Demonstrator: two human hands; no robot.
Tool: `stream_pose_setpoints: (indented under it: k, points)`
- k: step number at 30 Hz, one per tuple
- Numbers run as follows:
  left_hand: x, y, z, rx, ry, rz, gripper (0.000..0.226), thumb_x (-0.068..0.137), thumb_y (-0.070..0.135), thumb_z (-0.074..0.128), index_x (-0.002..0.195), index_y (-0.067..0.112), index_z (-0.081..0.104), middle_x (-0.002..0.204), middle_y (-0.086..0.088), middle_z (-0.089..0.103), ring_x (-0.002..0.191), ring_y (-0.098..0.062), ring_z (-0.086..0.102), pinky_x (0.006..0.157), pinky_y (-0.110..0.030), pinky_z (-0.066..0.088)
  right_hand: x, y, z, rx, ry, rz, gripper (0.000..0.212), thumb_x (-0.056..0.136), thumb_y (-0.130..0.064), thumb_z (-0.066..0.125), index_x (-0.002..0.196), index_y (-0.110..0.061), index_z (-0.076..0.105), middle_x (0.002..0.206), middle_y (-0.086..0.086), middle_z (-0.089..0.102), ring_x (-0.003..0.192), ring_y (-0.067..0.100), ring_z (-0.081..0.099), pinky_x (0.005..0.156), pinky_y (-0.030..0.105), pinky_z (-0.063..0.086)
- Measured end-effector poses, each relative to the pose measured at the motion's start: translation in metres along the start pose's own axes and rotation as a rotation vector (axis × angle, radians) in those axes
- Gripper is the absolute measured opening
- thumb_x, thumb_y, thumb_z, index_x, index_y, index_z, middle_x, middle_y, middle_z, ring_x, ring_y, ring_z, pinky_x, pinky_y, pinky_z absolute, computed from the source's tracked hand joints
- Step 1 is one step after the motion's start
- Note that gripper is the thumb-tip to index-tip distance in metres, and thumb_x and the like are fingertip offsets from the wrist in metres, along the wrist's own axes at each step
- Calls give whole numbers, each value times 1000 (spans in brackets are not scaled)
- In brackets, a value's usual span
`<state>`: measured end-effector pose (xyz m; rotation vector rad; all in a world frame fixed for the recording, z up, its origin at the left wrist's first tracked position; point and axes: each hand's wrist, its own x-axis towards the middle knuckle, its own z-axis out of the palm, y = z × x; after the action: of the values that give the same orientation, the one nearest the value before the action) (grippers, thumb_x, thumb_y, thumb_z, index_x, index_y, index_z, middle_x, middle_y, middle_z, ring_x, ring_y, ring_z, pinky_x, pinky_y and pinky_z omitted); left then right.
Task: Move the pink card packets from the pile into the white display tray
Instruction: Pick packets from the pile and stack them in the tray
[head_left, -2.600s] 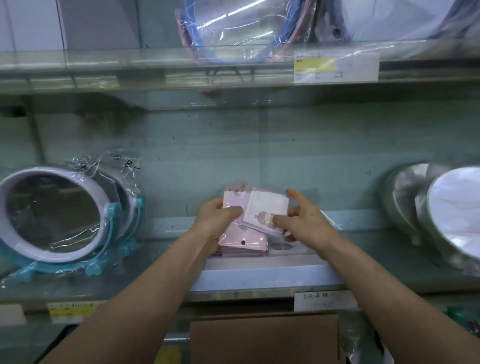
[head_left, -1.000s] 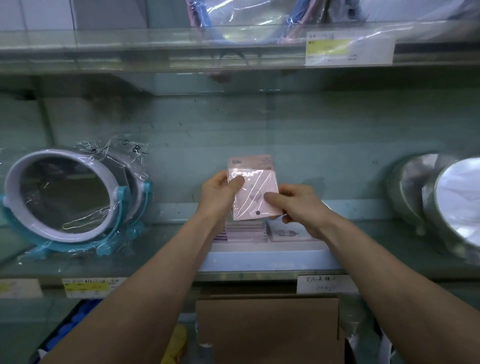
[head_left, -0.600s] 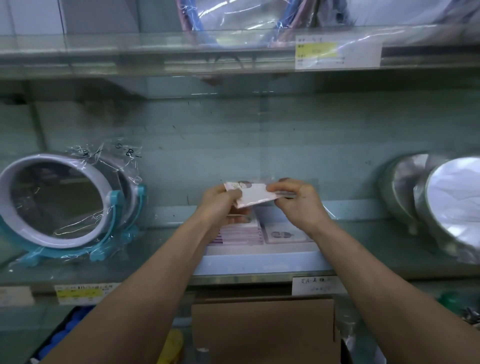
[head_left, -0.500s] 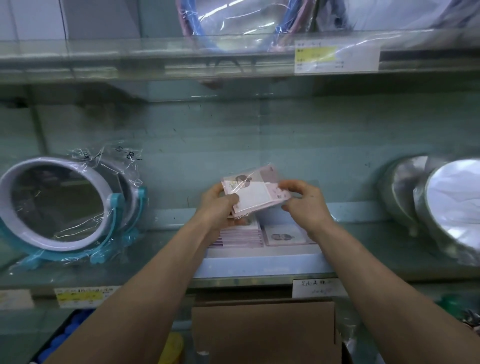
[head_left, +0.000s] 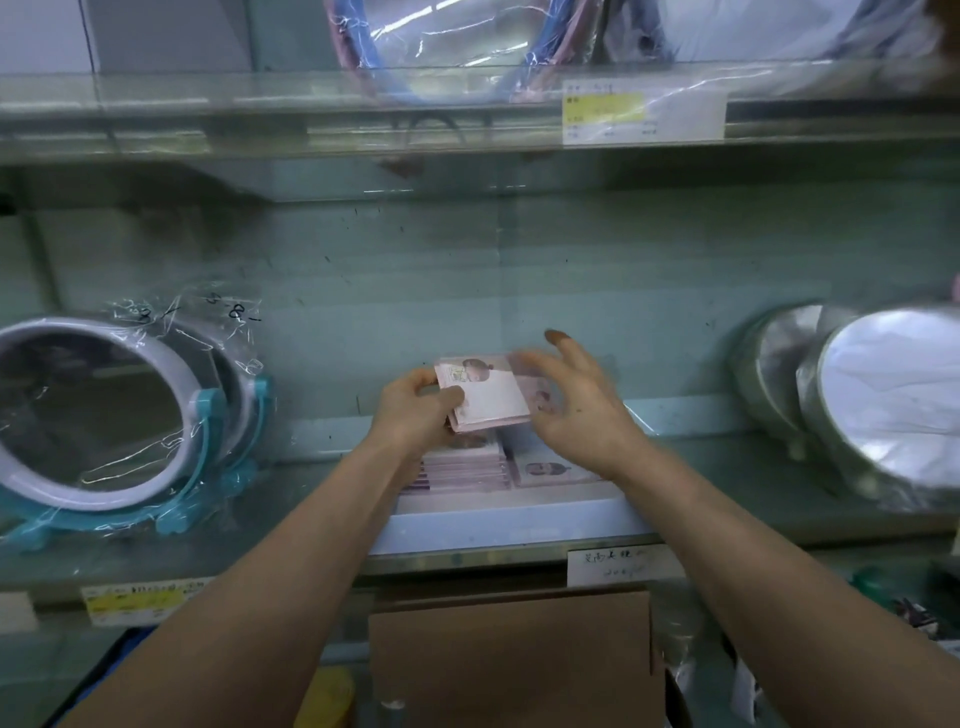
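Note:
My left hand (head_left: 415, 413) grips a small stack of pink card packets (head_left: 485, 395), face up, by its left edge, above the white display tray (head_left: 509, 525). My right hand (head_left: 582, 410) hovers at the stack's right side with fingers spread, blurred; whether it touches the packets I cannot tell. In the tray lie a pile of pink packets (head_left: 462, 467) on the left and a single packet (head_left: 550, 473) on the right, partly hidden by my wrists.
A wrapped teal-framed round mirror (head_left: 98, 415) stands on the shelf to the left, and silver round mirrors (head_left: 872, 410) to the right. A glass shelf (head_left: 363, 104) with price labels runs overhead. A brown cardboard box (head_left: 511, 660) sits below the shelf edge.
The packets in my left hand have turned flatter and face up. My right hand has let go of their right edge and opened its fingers.

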<state>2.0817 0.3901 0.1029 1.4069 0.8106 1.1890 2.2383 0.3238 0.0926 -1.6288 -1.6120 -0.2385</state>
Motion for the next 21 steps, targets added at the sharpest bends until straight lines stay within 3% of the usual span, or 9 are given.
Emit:
stream_pose_setpoints:
  k: [2, 4, 6, 8, 10, 12, 15, 18, 21]
  points:
    - [-1, 0, 2, -4, -28, 4, 17, 90, -7, 53, 103, 2, 59, 89, -19, 64, 75, -34, 62, 58, -46, 57, -4, -4, -3, -181, -91, -145, 67, 82, -13, 62, 143, -26, 39, 157, 2, 20, 145, 18, 12, 116, 34, 14]
    - [-1, 0, 4, -1, -103, 4, 16, 92, 0, 54, 107, 1, 60, 85, -16, 65, 71, -27, 63, 61, -39, 58, -4, 0, -5, -226, -104, -207, 56, 85, -11, 60, 139, -23, 48, 147, 5, 41, 138, 23, 33, 109, 32, 25]
    - [-2, -2, 5, 72, -161, 24, 19, 95, 10, 54, 110, 1, 61, 85, -12, 66, 71, -22, 63, 66, -32, 57, -2, 8, -13, -101, -52, -127, 38, 89, -5, 55, 124, -18, 64, 107, 8, 67, 98, 23, 60, 80, 28, 41]
    - [3, -9, 5, 317, -137, 162, 25, 95, 16, 55, 117, 6, 61, 92, -9, 66, 78, -18, 61, 72, -25, 50, 2, 18, -28, 27, -37, 35, 29, 90, -2, 50, 107, -14, 71, 78, 8, 60, 72, 19, 52, 60, 27, 36]
    - [7, -17, 3, 595, -121, 320, 28, 93, 16, 58, 120, 10, 64, 102, -7, 66, 92, -17, 60, 83, -21, 44, 5, 26, -44, 119, -101, 169, 23, 90, 3, 48, 98, -4, 68, 80, 7, 56, 75, 17, 50, 55, 23, 39]
    - [10, -23, 4, 822, -145, 444, 26, 92, 18, 58, 116, 15, 68, 113, -5, 65, 110, -21, 57, 98, -29, 41, 2, 25, -55, 236, -204, 297, 25, 92, 4, 46, 108, -4, 64, 94, 6, 61, 84, 18, 57, 60, 16, 45]
    - [9, -26, 13, 1181, -192, 558, 26, 93, 27, 53, 114, 29, 68, 123, 3, 60, 120, -22, 47, 102, -35, 34, -1, 22, -58, 287, -263, 314, 28, 95, 1, 44, 115, -8, 62, 98, 4, 61, 84, 16, 58, 63, 17, 47]
    - [9, -26, 20, 1346, -165, 633, 27, 95, 29, 49, 114, 35, 67, 125, 7, 58, 120, -21, 43, 99, -33, 30, 1, 21, -49, -3, -323, 149, 24, 94, -1, 43, 101, -4, 65, 87, 5, 56, 80, 17, 51, 60, 20, 40]
    - [11, -26, 17, 1310, -92, 585, 30, 95, 23, 47, 116, 30, 66, 128, 6, 57, 123, -20, 41, 100, -33, 28, 0, 20, -32, -262, -422, 63, 31, 89, -2, 42, 105, -13, 67, 101, 4, 66, 90, 21, 55, 71, 25, 40]
